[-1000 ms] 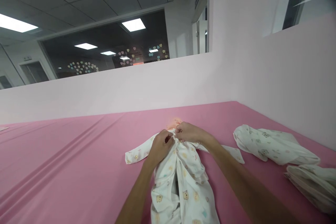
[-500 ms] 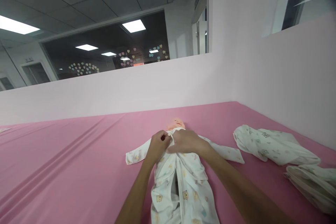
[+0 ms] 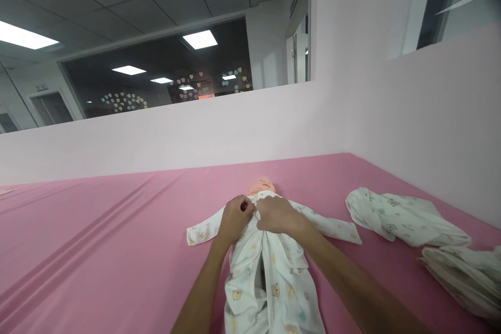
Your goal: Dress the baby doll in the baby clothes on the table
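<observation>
A doll [image 3: 263, 186] lies on its back on the pink sheet, only its head showing. It wears a white baby garment [image 3: 289, 292] printed with small bears, its sleeves spread to both sides. At the upper chest, just below the neck, my left hand [image 3: 237, 218] pinches one front edge of the garment. My right hand [image 3: 277, 214] is closed on the opposite edge, its knuckles up and close to the left fingers. Whatever fastener lies between the fingertips is hidden. Below the hands the front hangs parted along a dark gap.
A folded white printed cloth [image 3: 403, 216] lies to the right, with another bundled white cloth [image 3: 465, 276] nearer me. The pink sheet [image 3: 97, 250] stretches left. A low white wall [image 3: 176, 138] with windows above it bounds the far side.
My right hand has shifted slightly and its fingers have drawn in at the garment's front. My left hand keeps its pinch in nearly the same place.
</observation>
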Tool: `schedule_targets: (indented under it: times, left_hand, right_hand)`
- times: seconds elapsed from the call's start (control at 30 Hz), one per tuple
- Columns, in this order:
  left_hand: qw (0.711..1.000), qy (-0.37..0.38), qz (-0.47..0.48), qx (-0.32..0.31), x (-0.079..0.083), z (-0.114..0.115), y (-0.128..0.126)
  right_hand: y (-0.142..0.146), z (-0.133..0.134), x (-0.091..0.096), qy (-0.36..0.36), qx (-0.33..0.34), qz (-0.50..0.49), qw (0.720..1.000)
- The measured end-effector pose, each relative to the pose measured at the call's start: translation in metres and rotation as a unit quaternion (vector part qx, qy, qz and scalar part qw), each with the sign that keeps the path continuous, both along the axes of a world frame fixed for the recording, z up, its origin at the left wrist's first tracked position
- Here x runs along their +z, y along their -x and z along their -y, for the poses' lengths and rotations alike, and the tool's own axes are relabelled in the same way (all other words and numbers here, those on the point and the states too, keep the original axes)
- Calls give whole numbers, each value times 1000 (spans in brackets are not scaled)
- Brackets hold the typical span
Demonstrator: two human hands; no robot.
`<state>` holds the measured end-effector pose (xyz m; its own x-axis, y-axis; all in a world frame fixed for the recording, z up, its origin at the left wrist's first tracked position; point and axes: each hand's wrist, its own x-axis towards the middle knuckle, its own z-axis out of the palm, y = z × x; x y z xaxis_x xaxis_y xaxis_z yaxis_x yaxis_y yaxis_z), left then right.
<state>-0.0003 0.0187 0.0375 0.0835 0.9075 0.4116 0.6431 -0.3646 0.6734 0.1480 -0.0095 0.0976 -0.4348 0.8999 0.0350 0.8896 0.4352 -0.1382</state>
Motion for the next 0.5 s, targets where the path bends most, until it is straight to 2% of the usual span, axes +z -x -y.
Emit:
schedule_targets:
  times: [0.17, 0.3, 0.33, 0.4, 0.43, 0.5]
  left_hand:
    - [999, -14, -33, -4, 2, 2, -2]
    - [999, -21, -36, -11, 0, 1, -3]
    - [999, -20, -36, -12, 0, 1, -3]
    - [999, -18, -34, -16, 1, 2, -3]
    - [999, -14, -27, -22, 2, 4, -3]
    - [999, 0, 6, -45, 7, 9, -2]
  right_hand:
    - [7, 4, -10, -37, -16, -6, 999]
    - [-1, 1, -18, -50, -25, -16, 998]
    - [-5, -1, -20, -34, -20, -34, 999]
    - [-15, -5, -21, 42, 4, -122, 992]
    - [-19, -7, -21, 91, 17, -186, 978]
    - [-26, -10, -19, 175, 19, -311, 934]
